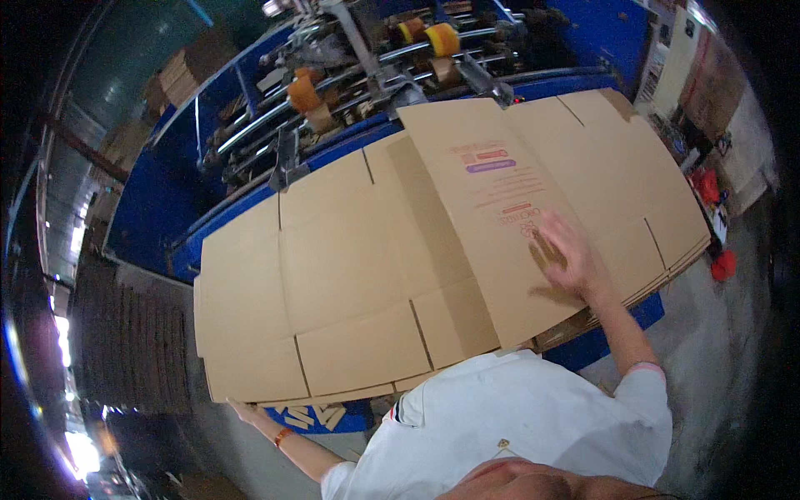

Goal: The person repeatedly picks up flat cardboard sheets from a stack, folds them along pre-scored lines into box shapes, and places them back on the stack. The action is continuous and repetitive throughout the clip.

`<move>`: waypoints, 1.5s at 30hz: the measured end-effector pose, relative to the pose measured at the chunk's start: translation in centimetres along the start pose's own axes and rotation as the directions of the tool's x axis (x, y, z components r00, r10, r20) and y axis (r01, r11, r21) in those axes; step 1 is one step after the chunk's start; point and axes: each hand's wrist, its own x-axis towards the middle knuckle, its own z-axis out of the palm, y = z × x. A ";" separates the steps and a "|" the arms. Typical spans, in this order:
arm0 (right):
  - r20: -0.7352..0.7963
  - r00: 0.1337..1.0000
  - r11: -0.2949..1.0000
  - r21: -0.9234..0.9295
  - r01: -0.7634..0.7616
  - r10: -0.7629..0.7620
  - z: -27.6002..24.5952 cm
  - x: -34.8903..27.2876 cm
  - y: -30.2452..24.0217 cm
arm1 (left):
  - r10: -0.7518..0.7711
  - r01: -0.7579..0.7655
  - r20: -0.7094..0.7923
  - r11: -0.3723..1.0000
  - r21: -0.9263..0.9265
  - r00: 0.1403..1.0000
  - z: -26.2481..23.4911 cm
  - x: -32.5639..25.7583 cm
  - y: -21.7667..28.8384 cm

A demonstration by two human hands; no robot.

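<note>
A large flat cardboard box blank [342, 275], slotted and creased, lies on top of other blanks in front of me. One printed panel [467, 183] is folded over and rests at a slant across the middle. Over this panel my right hand [569, 258] is open, fingers apart, with its shadow falling on the board. Whether its palm touches the panel I cannot tell. My left hand [244, 410] is at the near left corner of the blank, against its lower edge. Its fingers are partly hidden under the board, so its grip does not show.
Beyond the cardboard stands a blue machine [167, 196] with metal shafts and orange-yellow rollers [442, 39]. Cardboard scraps [308, 417] lie below the near edge. A tall dark stack [129, 342] rises on the left. A red object [723, 266] is at the right.
</note>
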 end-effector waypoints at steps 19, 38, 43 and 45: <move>-0.624 0.731 0.960 0.204 -0.190 0.277 0.1 -8.0 0.9 | 0.678 -0.907 0.679 0.419 -0.041 0.282 8.4 -29.3 10.0; 0.059 0.998 0.931 -0.365 0.021 0.000 3.8 -1.8 -3.2 | -0.013 -0.818 0.849 0.276 -0.504 -0.528 17.1 -33.8 -1.7; 0.100 0.995 0.923 -0.385 0.016 0.024 5.0 -0.8 -2.2 | 0.010 -0.827 0.860 0.271 -0.493 -0.510 18.4 -33.2 -2.4; 0.097 0.995 0.922 -0.386 0.020 0.018 5.3 0.0 -1.9 | 0.024 -0.830 0.866 0.274 -0.486 -0.499 19.5 -33.5 -2.7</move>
